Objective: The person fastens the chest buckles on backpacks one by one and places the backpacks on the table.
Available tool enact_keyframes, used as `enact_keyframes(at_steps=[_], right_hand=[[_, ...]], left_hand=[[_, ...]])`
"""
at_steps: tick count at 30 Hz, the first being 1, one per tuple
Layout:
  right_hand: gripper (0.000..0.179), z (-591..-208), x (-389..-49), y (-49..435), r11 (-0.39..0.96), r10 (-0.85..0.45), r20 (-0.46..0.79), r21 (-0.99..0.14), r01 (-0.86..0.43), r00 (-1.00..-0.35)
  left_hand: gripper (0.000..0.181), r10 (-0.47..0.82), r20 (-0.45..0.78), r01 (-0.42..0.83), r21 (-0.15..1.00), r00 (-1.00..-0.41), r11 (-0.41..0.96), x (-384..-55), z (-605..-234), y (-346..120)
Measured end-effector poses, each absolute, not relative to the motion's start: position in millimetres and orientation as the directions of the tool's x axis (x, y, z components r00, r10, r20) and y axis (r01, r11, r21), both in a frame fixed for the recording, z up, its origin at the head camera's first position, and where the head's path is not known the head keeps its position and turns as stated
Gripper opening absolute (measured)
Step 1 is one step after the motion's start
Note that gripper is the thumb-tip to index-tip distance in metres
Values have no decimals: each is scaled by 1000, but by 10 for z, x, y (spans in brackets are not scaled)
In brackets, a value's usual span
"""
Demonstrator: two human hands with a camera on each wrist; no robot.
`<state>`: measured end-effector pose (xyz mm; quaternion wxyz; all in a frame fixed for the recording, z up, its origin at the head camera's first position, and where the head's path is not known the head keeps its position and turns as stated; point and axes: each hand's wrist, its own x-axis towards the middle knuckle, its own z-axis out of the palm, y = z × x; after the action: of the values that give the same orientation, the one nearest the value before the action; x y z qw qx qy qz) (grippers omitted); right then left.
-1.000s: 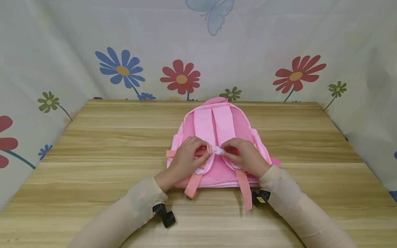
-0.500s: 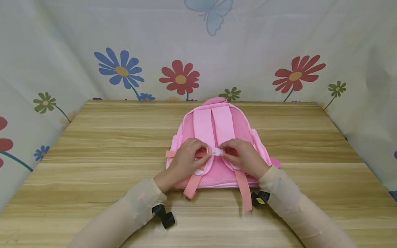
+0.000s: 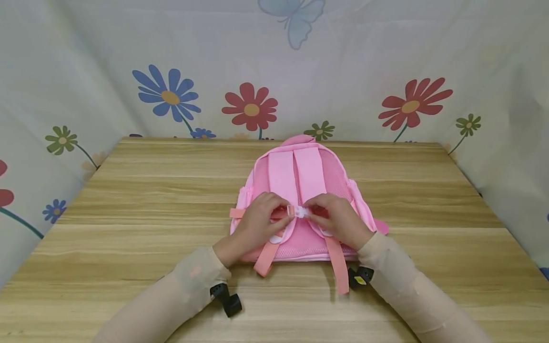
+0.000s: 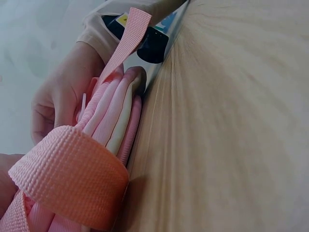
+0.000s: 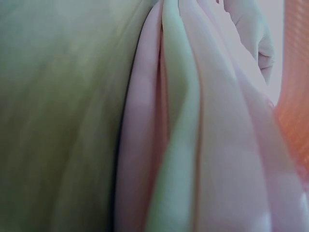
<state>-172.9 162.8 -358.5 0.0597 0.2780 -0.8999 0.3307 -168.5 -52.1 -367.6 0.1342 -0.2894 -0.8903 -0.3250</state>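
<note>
A pink backpack (image 3: 309, 240) lies on the table with its strap side up and its top away from me. Over its middle, in the head view, is a small whitish plastic buckle (image 3: 299, 212) on orange webbing, its two parts lined up and touching. My left hand (image 3: 257, 221) pinches the buckle's left end between thumb and fingers. The right hand (image 3: 341, 220) pinches the other end; its fingertips partly cover it. Whether the buckle is fully latched I cannot tell. In the left wrist view a loop of orange webbing (image 4: 72, 176) stands close to the camera.
Two pink shoulder straps (image 3: 281, 174) run down the backpack, with loose orange strap ends (image 3: 338, 267) hanging over its near edge onto the wooden table (image 3: 171, 190). Flower-printed cloth (image 3: 334, 71) closes off the back and sides. A black wrist camera (image 3: 227, 300) hangs under the left sleeve.
The buckle has levelled out and shifted slightly down, and its two parts look straighter in line. Both hands keep their pinch and have barely moved. The backpack stays put.
</note>
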Motion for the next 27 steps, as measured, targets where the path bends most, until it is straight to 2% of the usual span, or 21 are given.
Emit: enact_keyframes(at_steps=[14,27], right_hand=[[20,-3617,-1712,1618,612,-471,352,-529,-587,-809],[21,-3616,-1706,1606,632,-479,349,-499,-593,-805]], left_hand=[[19,433,461,627,473,-775,618,-1703,-3702,-519],[20,441,428,612,473,-789,634,-1698,-3689,-516]])
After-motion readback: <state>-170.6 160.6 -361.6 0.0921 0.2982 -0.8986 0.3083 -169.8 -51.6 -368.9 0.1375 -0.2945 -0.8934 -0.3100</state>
